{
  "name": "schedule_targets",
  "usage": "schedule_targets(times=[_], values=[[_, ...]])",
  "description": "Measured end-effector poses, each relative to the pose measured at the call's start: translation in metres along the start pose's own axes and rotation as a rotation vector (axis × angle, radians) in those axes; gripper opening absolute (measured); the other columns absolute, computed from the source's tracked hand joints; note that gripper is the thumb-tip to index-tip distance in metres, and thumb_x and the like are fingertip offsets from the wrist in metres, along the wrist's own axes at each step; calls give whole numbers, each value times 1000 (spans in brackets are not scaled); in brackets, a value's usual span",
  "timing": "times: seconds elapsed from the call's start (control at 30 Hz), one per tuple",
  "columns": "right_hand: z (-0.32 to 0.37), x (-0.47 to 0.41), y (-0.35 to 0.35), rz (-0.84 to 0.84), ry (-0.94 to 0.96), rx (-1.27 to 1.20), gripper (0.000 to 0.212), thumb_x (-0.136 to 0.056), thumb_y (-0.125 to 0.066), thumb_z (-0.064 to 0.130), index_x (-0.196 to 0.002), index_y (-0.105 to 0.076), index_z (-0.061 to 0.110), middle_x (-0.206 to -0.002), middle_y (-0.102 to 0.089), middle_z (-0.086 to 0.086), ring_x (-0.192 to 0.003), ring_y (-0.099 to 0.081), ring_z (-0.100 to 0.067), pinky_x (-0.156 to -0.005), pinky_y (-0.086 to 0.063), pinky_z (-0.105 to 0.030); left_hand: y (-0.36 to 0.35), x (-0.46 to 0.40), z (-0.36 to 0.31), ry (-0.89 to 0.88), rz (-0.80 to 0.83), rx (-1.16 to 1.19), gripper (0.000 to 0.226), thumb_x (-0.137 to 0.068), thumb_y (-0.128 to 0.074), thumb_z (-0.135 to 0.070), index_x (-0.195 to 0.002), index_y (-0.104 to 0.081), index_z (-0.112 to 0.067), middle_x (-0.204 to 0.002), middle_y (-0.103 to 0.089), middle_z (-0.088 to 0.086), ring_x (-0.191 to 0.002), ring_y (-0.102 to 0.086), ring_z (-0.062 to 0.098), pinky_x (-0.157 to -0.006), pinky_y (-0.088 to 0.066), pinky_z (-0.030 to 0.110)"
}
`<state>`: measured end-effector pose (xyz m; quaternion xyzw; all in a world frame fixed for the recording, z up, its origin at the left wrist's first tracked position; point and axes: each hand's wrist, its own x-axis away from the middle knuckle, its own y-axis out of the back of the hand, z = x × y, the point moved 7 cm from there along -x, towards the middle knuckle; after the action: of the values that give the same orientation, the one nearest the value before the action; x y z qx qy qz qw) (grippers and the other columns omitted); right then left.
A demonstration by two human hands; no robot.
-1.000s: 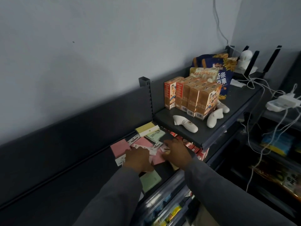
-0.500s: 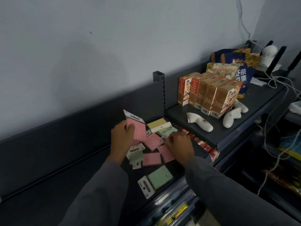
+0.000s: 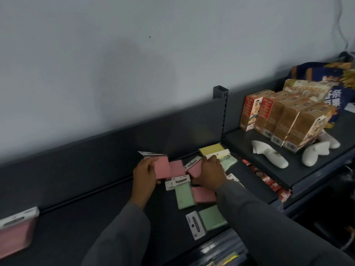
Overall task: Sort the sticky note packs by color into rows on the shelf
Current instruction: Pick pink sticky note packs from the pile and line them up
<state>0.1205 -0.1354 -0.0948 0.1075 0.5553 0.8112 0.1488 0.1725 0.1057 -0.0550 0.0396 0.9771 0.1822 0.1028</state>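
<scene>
Sticky note packs lie scattered on a dark shelf (image 3: 96, 217). My left hand (image 3: 145, 174) holds a pink pack (image 3: 162, 167) raised off the shelf, white header up. My right hand (image 3: 211, 173) grips another pink pack (image 3: 194, 169) in the pile. Between them lies a third pink pack (image 3: 176, 167). Below are a green pack (image 3: 184, 196), a pink pack (image 3: 203, 194) and a second green pack (image 3: 211, 217) near the front edge. A yellow pack (image 3: 212, 149) and a pale green pack (image 3: 228, 162) sit behind my right hand. One pink pack (image 3: 15, 235) lies alone at far left.
A higher shelf (image 3: 299, 173) at right carries orange cartons (image 3: 284, 116), snack bags (image 3: 326, 77) and white controllers (image 3: 270, 156). A slotted upright post (image 3: 222, 112) divides the two shelves. Red packets (image 3: 269, 181) lie under the higher shelf. The shelf's back panel (image 3: 115, 143) meets a grey wall.
The view has swung left, which brings the far-left pink pack into sight. My left hand lifted a pink pack from the pile. My right hand has closed on another pink pack.
</scene>
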Motion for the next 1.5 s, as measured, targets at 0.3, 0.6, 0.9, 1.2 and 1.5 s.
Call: schedule_targets(times=[0.3,0.6,0.9,1.2,1.5], values=[[92,26,48,-171,223,-644,73,-70,-77,53,-128,-42,26,-114,-32,3,-94,-48,-9,-77,-43,-13,-4,7,6,56,12,284,24,-105,-53,-28,-107,-76,-21,-111,-73,2,-102,-71,25,-81,-62,45],[76,-10,-14,-19,14,-599,39,-90,-71,33,-122,-57,16,-110,-68,-1,-101,-64,-16,-87,-45,-21,34,6,26,170,-25,300,17,-106,-51,-23,-104,-67,-26,-114,-68,8,-95,-70,22,-62,-63,36],[92,-29,-39,334,92,-193,66,-68,-86,29,-129,-59,22,-135,-52,-13,-132,-44,-36,-111,-38,-44,76,22,57,207,-35,338,22,-105,-51,-13,-124,-62,-17,-116,-68,5,-94,-73,20,-62,-64,42],[76,-56,-97,438,-45,-264,130,-16,-84,45,-139,-47,28,-128,-59,-6,-121,-56,-29,-100,-52,-44,97,38,71,205,-47,335,28,-105,-53,-17,-132,-58,-18,-125,-64,3,-98,-71,20,-62,-64,45],[114,3,-24,2,-172,-595,40,-81,-73,22,-112,-55,4,-111,-64,-20,-104,-64,-37,-84,-50,-38,159,95,70,158,-171,298,34,-101,-60,-15,-132,-50,-27,-125,-65,-4,-98,-74,22,-58,-63,48]])
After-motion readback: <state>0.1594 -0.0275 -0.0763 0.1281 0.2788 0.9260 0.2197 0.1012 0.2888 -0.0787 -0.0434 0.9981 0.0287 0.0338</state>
